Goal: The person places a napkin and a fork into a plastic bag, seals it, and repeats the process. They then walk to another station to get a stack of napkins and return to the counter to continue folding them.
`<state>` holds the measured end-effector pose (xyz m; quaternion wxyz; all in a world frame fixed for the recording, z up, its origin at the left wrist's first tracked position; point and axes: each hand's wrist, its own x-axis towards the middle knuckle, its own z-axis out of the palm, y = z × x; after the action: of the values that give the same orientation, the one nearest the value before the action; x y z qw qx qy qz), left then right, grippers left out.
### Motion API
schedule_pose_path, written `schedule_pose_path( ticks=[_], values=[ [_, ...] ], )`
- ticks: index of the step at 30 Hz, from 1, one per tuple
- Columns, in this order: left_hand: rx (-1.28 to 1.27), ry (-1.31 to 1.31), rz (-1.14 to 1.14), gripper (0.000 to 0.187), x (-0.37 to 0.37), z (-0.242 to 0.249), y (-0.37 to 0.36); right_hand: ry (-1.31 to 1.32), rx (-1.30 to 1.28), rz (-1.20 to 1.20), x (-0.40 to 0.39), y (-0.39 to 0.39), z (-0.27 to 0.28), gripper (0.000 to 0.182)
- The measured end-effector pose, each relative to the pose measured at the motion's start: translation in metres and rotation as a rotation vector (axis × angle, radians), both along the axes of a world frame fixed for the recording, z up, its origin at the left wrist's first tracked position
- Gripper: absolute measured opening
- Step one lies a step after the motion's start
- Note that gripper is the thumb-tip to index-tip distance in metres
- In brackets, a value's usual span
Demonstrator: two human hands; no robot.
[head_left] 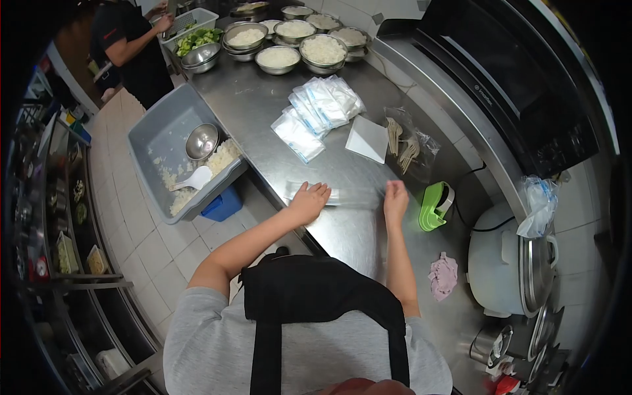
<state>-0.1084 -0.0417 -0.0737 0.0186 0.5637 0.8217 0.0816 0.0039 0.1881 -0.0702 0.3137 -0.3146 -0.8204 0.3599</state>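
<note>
A clear plastic bag (342,197) lies on the steel counter between my hands. My left hand (309,201) rests flat on its left part, fingers stretched out. At the right end is my right hand (395,203), its fingers closed and seemingly pinching the plastic; the fingertips are slightly blurred. Beyond them is an overlapping pile of flat clear packets (319,108) with white contents and blue edges. White paper napkins (367,139) sit to the right of the pile, beside wooden forks (408,153) in an open plastic bag.
Metal bowls of rice (278,58) crowd the counter's far end. On the left stands a grey tub (148,148) with rice, a bowl and a white scoop. A green device (434,207), pink cloth (444,276) and large pot (494,263) are at right. Another person (128,52) works at far left.
</note>
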Motion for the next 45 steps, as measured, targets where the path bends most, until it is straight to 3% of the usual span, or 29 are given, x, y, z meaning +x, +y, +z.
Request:
schedule_pose_path(
  ticks=[2, 4, 5, 7, 10, 12, 15, 17, 18, 20, 22, 24, 27, 28, 30, 31, 33, 34, 36, 37, 39, 40, 41, 42, 43, 45],
  values=[
    [-0.092, -0.140, -0.058, 0.043, -0.018, 0.032, 0.004, 0.036, 0.102, -0.098, -0.001, -0.018, 0.051, 0.025],
    [-0.466, -0.693, -0.211, 0.036, -0.025, 0.062, 0.007, 0.266, 0.656, 0.473, -0.006, -0.046, 0.084, 0.022],
    [-0.471, -0.802, -0.252, 0.035, -0.026, 0.071, 0.007, 0.260, 0.652, 0.464, -0.001, -0.063, 0.095, 0.022],
    [-0.449, -0.874, -0.262, 0.037, -0.027, 0.071, 0.003, -0.368, 0.317, 1.019, 0.005, -0.087, 0.110, 0.022],
    [-0.425, -1.020, -0.248, 0.046, -0.031, 0.070, -0.010, -0.549, 0.369, 0.978, -0.003, -0.069, 0.110, 0.018],
    [-0.382, -1.286, 0.013, 0.047, -0.025, 0.078, -0.029, -0.541, 0.287, 0.948, -0.001, -0.046, 0.121, 0.015],
    [-0.285, -1.497, 0.094, 0.048, -0.027, 0.044, -0.050, -0.435, 0.133, 0.872, 0.012, -0.005, 0.122, 0.014],
    [-0.162, -1.734, 0.229, 0.043, -0.019, 0.039, -0.061, -0.190, -0.303, 0.644, 0.017, 0.020, 0.096, 0.018],
    [-0.154, -1.737, 0.231, 0.043, -0.017, 0.027, -0.064, -0.194, -0.300, 0.650, 0.018, 0.020, 0.080, 0.018],
    [0.159, -1.956, 0.221, 0.041, -0.014, -0.006, -0.067, 0.059, -0.667, 0.354, 0.031, 0.011, 0.053, 0.024],
    [0.210, -1.967, 0.224, 0.041, -0.007, -0.008, -0.062, -0.009, -1.167, 0.627, 0.038, -0.042, 0.052, 0.030],
    [0.256, -2.046, 0.153, 0.041, 0.003, -0.008, -0.057, -0.054, -1.431, 0.691, 0.035, -0.088, 0.054, 0.032],
    [0.288, -2.080, 0.113, 0.041, 0.011, -0.002, -0.051, 0.056, -1.370, 0.529, 0.016, -0.096, 0.037, 0.027],
    [0.280, -2.077, 0.108, 0.041, 0.013, 0.001, -0.050, 0.064, -1.369, 0.526, 0.011, -0.091, 0.035, 0.027],
    [0.286, -2.076, 0.171, 0.042, 0.016, 0.006, -0.048, 0.128, -0.888, 0.379, 0.001, -0.080, 0.034, 0.020],
    [0.281, -2.076, 0.171, 0.042, 0.017, 0.009, -0.044, 0.130, -0.889, 0.375, 0.000, -0.083, 0.052, 0.020],
    [0.379, -1.806, -0.052, 0.045, 0.017, 0.015, -0.031, 0.242, -0.586, 0.416, 0.000, -0.084, 0.086, 0.013],
    [0.379, -1.810, -0.051, 0.045, 0.014, 0.018, -0.022, 0.238, -0.588, 0.414, -0.002, -0.079, 0.087, 0.013],
    [0.506, -1.535, 0.012, 0.042, 0.002, 0.029, 0.000, 0.059, -0.352, 0.561, -0.006, -0.069, 0.088, 0.013],
    [0.503, -1.533, 0.010, 0.042, -0.003, 0.044, 0.010, 0.062, -0.352, 0.559, -0.010, -0.064, 0.091, 0.013],
    [0.745, -1.114, -0.047, 0.027, -0.005, 0.083, 0.023, 0.278, -0.240, 0.416, -0.015, -0.057, 0.101, 0.010],
    [0.749, -1.114, -0.044, 0.027, -0.002, 0.092, 0.025, 0.275, -0.239, 0.419, -0.013, -0.060, 0.107, 0.010],
    [0.786, -0.994, 0.001, 0.022, 0.000, 0.099, 0.027, 0.305, -0.063, 0.387, -0.009, -0.066, 0.114, 0.007],
    [0.817, -0.872, 0.043, 0.017, 0.000, 0.101, 0.029, 0.334, 0.112, 0.348, -0.004, -0.072, 0.116, 0.005],
    [0.813, -0.872, 0.039, 0.017, 0.002, 0.098, 0.027, 0.336, 0.111, 0.343, 0.001, -0.073, 0.110, 0.005],
    [0.869, -0.427, -0.040, 0.019, 0.010, 0.077, 0.018, 0.311, 0.387, 0.430, 0.014, -0.075, 0.085, 0.015]
  ],
)
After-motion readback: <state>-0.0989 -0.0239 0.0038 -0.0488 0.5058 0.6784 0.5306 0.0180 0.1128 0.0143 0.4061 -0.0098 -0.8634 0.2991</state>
